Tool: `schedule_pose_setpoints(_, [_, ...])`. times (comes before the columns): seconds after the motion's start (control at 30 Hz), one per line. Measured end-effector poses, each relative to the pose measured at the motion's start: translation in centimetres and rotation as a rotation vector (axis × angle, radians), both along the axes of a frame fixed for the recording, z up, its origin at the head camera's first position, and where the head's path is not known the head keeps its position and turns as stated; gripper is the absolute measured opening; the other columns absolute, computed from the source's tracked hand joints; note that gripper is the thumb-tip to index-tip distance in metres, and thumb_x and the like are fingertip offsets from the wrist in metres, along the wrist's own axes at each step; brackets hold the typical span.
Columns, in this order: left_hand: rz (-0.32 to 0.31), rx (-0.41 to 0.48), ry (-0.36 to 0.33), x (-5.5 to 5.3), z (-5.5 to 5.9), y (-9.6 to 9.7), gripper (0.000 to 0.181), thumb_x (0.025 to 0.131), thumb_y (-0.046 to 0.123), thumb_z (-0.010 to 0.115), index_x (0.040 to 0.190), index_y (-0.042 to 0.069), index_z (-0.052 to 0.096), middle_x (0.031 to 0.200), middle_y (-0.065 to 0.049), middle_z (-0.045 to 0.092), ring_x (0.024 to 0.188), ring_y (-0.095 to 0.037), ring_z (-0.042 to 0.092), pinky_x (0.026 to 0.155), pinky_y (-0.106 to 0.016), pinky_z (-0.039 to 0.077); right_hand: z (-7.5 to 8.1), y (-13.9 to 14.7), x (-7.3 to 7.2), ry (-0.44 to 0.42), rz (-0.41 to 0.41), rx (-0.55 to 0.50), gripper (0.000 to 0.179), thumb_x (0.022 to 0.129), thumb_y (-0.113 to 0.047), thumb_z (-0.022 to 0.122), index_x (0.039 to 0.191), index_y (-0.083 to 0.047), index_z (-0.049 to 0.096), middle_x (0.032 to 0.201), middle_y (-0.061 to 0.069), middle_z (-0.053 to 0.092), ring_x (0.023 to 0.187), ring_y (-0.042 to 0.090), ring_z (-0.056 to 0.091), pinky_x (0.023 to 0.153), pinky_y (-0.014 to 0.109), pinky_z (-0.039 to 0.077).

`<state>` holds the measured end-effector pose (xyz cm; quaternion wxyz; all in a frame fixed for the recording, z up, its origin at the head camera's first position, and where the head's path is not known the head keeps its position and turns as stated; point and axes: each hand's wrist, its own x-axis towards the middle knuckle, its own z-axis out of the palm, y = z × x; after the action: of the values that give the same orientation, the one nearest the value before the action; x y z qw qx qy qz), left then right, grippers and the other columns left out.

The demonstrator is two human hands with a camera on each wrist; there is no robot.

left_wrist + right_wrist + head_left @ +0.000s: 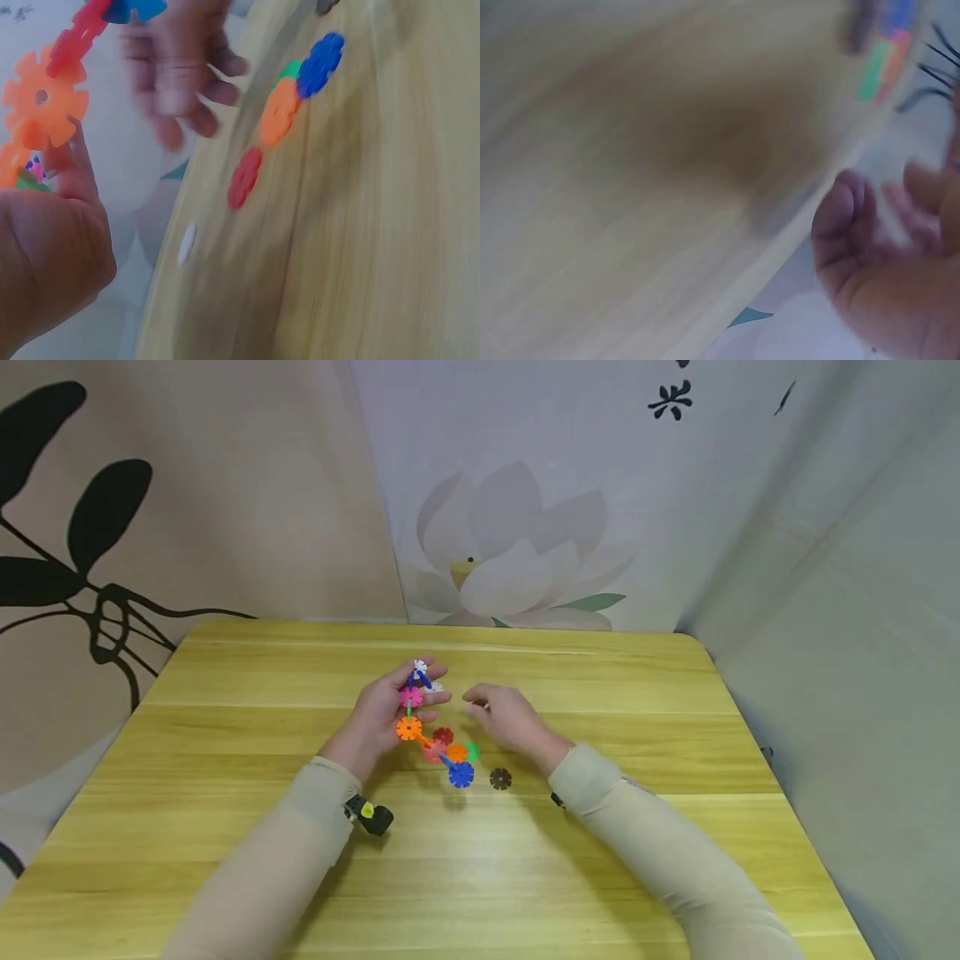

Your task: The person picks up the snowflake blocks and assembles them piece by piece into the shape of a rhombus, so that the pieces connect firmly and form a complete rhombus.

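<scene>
Leftmost, a black strap-on wrist camera with a yellow spot [370, 814] sits at the cuff of a beige long sleeve [258, 852]. Beyond it the left hand [378, 706] grips a chain of multicoloured toothed plastic discs [408, 728], some fingers extended behind it; the chain is held above the table, its blue lower end reaching rightward over the loose pieces and partly masking them from above. A small white disc [187, 242] lies on the wood farther back, near the left hand. Next come a dark red toothed disc [443, 736], then an orange one [457, 753], a blue one [461, 775] and a green one [472, 752] bunched together, and a brown one [501, 778] just beside them. To the right, the right hand [506, 714] is apart from the chain, fingers loosely bent with nothing visible in them.

Underneath is a yellow wood-grain table [465, 885], shadowed below the arms. Behind, a beige curtain with dark leaves [255, 485] gives way to a pale cloth with a large white flower [517, 543], then plain greyish folds [847, 610].
</scene>
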<state>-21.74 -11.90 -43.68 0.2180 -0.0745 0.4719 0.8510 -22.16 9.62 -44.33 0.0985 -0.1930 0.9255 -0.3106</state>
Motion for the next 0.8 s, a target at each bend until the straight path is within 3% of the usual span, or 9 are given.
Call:
schedule_pose_setpoints(0.07, [-0.012,0.008,-0.003,0.1,0.1,-0.8,0.047,0.118,0.041,0.034,0.156,0.018,0.05,0.143,0.002,0.068,0.093,-0.015,0.08,0.064,-0.022,0.065,-0.6,-0.4,-0.2,-0.012,0.138,0.108,0.038,0.109,-0.029,0.064,0.144,-0.014,0.066,0.131,0.008,0.073,0.114,0.023,0.07,0.103,0.041,0.061])
schedule_pose_setpoints(0.17, [-0.042,0.015,-0.004,0.2,0.2,-1.1,0.049,0.118,0.041,0.034,0.159,0.019,0.047,0.141,0.004,0.068,0.096,-0.016,0.08,0.068,-0.023,0.066,-1.0,-1.4,-0.3,0.001,0.275,0.18,0.04,0.105,-0.033,0.071,0.142,-0.017,0.069,0.124,0.004,0.071,0.106,0.019,0.065,0.097,0.037,0.06])
schedule_pose_setpoints(0.33, [-0.059,0.013,-0.019,0.4,-0.1,-0.5,0.052,0.118,0.04,0.031,0.164,0.016,0.04,0.152,0.0,0.061,0.096,-0.018,0.08,0.068,-0.024,0.066,-1.1,-2.1,-0.3,-0.017,0.273,0.175,0.014,0.099,-0.026,0.079,0.104,-0.014,0.081,0.099,0.0,0.072,0.087,0.014,0.061,0.079,0.03,0.058])
schedule_pose_setpoints(0.4, [-0.054,0.005,-0.02,0.3,-0.2,0.0,0.053,0.119,0.038,0.031,0.165,0.015,0.038,0.16,-0.006,0.055,0.095,-0.018,0.08,0.069,-0.024,0.067,-1.1,-1.5,-0.4,-0.045,0.231,0.148,0.013,0.098,-0.024,0.081,0.094,-0.012,0.078,0.092,0.0,0.073,0.08,0.013,0.061,0.073,0.027,0.056])
schedule_pose_setpoints(0.5, [-0.034,0.006,-0.022,0.0,-0.2,0.7,0.053,0.119,0.035,0.031,0.166,0.013,0.036,0.17,-0.013,0.043,0.096,-0.02,0.081,0.076,-0.027,0.068,-1.1,0.1,-0.5,-0.12,0.089,0.039,0.015,0.097,-0.023,0.082,0.094,-0.011,0.074,0.087,0.001,0.075,0.075,0.013,0.063,0.067,0.024,0.055])
schedule_pose_setpoints(0.57, [-0.02,-0.011,-0.018,-0.1,-0.2,1.0,0.052,0.119,0.033,0.032,0.166,0.011,0.036,0.17,-0.016,0.043,0.101,-0.022,0.081,0.082,-0.029,0.069,-0.9,1.1,-0.5,-0.192,-0.065,-0.114,0.015,0.098,-0.022,0.081,0.099,-0.009,0.074,0.088,0.005,0.076,0.076,0.016,0.067,0.067,0.025,0.057])
schedule_pose_setpoints(0.67, [0.004,-0.04,-0.018,-0.3,-0.1,1.4,0.051,0.119,0.031,0.035,0.165,0.009,0.038,0.167,-0.017,0.047,0.119,-0.031,0.077,0.091,-0.033,0.067,-0.1,2.2,-0.4,-0.313,-0.299,-0.434,0.018,0.1,-0.02,0.079,0.109,-0.005,0.075,0.095,0.012,0.078,0.081,0.024,0.074,0.074,0.035,0.065])
schedule_pose_setpoints(0.73, [0.015,-0.052,-0.02,-0.4,-0.1,1.6,0.051,0.119,0.03,0.036,0.164,0.008,0.04,0.165,-0.018,0.049,0.127,-0.033,0.072,0.095,-0.034,0.065,0.5,2.3,-0.2,-0.368,-0.381,-0.604,0.02,0.1,-0.019,0.078,0.113,-0.002,0.075,0.1,0.017,0.079,0.083,0.024,0.076,0.076,0.036,0.067])
schedule_pose_setpoints(0.8, [0.021,-0.05,-0.021,-0.5,-0.1,1.9,0.051,0.119,0.03,0.036,0.164,0.007,0.041,0.163,-0.018,0.052,0.128,-0.032,0.072,0.097,-0.034,0.065,1.2,2.1,0.2,-0.43,-0.403,-0.706,0.021,0.1,-0.016,0.078,0.114,0.0,0.075,0.104,0.021,0.08,0.084,0.023,0.077,0.076,0.034,0.067])
